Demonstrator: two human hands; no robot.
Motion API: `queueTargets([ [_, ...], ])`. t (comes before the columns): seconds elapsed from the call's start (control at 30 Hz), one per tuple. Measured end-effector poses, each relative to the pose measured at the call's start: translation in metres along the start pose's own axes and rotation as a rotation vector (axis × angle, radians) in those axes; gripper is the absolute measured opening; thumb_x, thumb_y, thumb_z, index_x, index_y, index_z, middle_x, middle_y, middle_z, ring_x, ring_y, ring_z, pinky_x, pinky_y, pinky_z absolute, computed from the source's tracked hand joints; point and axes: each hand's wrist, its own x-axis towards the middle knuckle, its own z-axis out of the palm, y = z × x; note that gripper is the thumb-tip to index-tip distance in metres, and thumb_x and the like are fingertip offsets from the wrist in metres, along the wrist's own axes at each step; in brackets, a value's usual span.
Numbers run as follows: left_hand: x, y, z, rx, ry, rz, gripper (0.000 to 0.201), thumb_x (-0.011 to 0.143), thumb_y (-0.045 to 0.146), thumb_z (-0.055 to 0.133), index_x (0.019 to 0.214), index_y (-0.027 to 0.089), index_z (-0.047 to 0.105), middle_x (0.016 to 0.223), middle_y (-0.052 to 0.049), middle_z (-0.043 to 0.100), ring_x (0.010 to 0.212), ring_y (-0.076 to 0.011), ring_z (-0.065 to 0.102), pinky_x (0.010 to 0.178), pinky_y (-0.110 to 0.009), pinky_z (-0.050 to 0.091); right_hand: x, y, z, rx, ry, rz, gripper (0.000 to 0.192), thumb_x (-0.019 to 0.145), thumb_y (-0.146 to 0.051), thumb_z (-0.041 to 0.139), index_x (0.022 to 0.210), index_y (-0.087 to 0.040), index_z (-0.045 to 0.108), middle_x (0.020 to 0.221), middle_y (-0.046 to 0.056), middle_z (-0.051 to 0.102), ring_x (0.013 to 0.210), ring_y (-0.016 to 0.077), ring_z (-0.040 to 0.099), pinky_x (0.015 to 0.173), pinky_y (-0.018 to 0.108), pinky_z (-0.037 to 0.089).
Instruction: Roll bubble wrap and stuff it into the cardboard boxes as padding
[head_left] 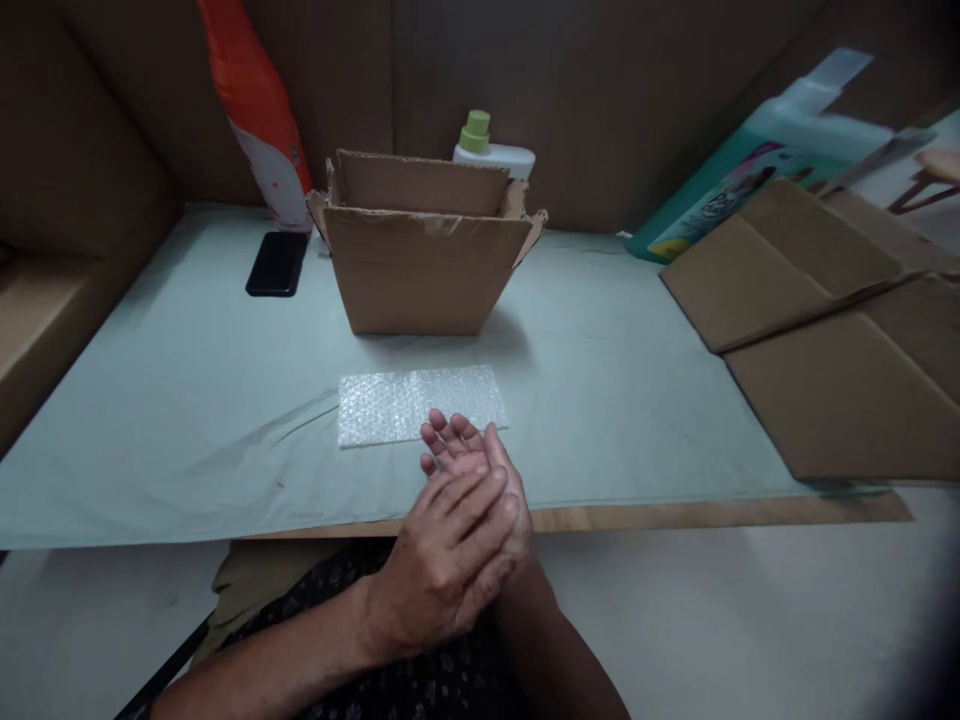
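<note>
My left hand [444, 565] lies across the palm of my right hand [487, 462], at the front edge of the table. The left fingers are stretched out and nearly flat, and no object shows in them. My right hand is turned palm up, its fingers loosely bent and apart, with part of the palm hidden under the left. Just beyond the fingertips a flat piece of bubble wrap [401, 402] rests on the cloth. Behind it stands an upright cardboard box [427, 272], its top open.
A pale green cloth [600, 400] covers the table. A black phone [276, 264] and a red-and-white bottle [262, 130] are at back left. Behind the box is a white bottle with a green cap [475, 132]. A teal bottle [720, 200] and more cardboard boxes [840, 390] stand right.
</note>
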Motion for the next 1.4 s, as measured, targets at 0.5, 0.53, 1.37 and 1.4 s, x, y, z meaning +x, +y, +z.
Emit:
queueTargets([
  [0.5, -0.006, 0.017, 0.012, -0.027, -0.041, 0.038, 0.07, 0.096, 0.031, 0.049, 0.153, -0.003, 0.026, 0.153, -0.031, 0.041, 0.151, -0.0362, 0.025, 0.117, -0.056, 0.04, 0.0, 0.006, -0.014, -0.041, 0.056, -0.212, 0.031, 0.084, -0.061, 0.067, 0.097, -0.034, 0.072, 0.122, 0.0, 0.072, 0.118, 0.0206, 0.062, 0.085, 0.033, 0.05],
  [0.53, -0.008, 0.017, 0.012, -0.038, -0.02, 0.059, 0.071, 0.097, 0.034, 0.047, 0.153, -0.003, 0.024, 0.153, -0.031, 0.041, 0.152, -0.0358, 0.025, 0.117, -0.054, 0.04, -0.002, 0.005, -0.012, -0.078, 0.079, -0.279, 0.031, 0.085, -0.061, 0.066, 0.099, -0.034, 0.072, 0.124, -0.001, 0.071, 0.119, 0.0203, 0.061, 0.087, 0.034, 0.049],
  [1.37, 0.047, -0.151, -0.09, -0.179, 0.289, -0.76, 0.07, 0.082, 0.032, 0.06, 0.147, 0.02, 0.037, 0.146, -0.014, 0.05, 0.126, -0.0284, 0.054, 0.101, -0.045, 0.049, 0.099, -0.104, -0.021, -1.176, 0.1, -0.716, 0.052, 0.078, -0.04, 0.066, 0.125, -0.019, 0.059, 0.12, 0.012, 0.07, 0.108, 0.0281, 0.064, 0.088, 0.042, 0.051],
  [1.4, 0.039, -0.149, -0.095, -0.105, 0.284, -0.799, 0.072, 0.083, 0.035, 0.059, 0.148, 0.019, 0.035, 0.144, -0.016, 0.051, 0.121, -0.0281, 0.057, 0.095, -0.044, 0.051, 0.095, -0.105, -0.028, -1.231, 0.122, -0.738, 0.053, 0.08, -0.041, 0.064, 0.128, -0.019, 0.058, 0.124, 0.013, 0.068, 0.111, 0.0286, 0.063, 0.089, 0.043, 0.05],
])
